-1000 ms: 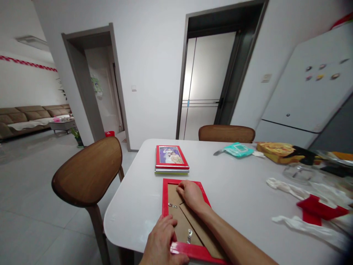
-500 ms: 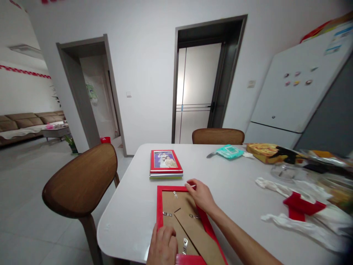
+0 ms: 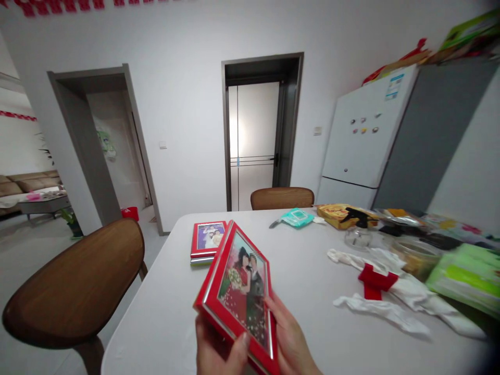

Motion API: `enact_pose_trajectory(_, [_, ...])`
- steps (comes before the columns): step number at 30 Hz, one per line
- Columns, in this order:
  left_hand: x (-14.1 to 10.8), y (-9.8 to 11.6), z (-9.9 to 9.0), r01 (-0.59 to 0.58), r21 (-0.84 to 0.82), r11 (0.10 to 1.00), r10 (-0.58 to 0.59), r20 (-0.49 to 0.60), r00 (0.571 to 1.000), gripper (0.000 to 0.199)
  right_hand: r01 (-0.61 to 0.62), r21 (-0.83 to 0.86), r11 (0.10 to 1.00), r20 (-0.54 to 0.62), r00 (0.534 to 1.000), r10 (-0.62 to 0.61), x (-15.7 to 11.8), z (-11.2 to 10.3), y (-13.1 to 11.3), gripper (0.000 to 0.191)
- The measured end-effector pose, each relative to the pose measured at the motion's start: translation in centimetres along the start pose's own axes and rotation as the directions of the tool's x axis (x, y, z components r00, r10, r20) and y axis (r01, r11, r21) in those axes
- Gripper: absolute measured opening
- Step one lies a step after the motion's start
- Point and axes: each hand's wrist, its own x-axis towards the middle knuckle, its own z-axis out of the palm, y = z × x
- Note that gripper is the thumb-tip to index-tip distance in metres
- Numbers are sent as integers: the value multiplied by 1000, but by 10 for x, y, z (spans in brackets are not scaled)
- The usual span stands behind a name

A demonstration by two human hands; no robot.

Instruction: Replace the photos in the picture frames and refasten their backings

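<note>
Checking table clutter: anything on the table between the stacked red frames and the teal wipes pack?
Head view: bare white table between the stacked red frames and the teal wipes pack; only a small dark item lies against the pack's left edge.

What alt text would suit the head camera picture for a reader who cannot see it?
Two hands, left hand and right hand, hold a red photo frame picture-side up above a white table. Two more frames lie stacked behind it.

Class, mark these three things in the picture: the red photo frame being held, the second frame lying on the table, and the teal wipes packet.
red photo frame (image 3: 240, 291), head view, on the photo under the glass.
second frame (image 3: 207, 238), head view, on its photo.
wipes packet (image 3: 297, 217), head view, on its top face.
</note>
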Motion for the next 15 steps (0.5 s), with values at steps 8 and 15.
enact_pose_trajectory(8, [63,-44,46,207,256,944,-278,282,918,58,-15,-781,625,-147,976,-159,85,-86,-110,50])
enact_pose_trajectory(15, [84,-97,91,43,523,852,-200,249,947,38,-111,-967,230,-188,919,-346,130,-134,-141,23])
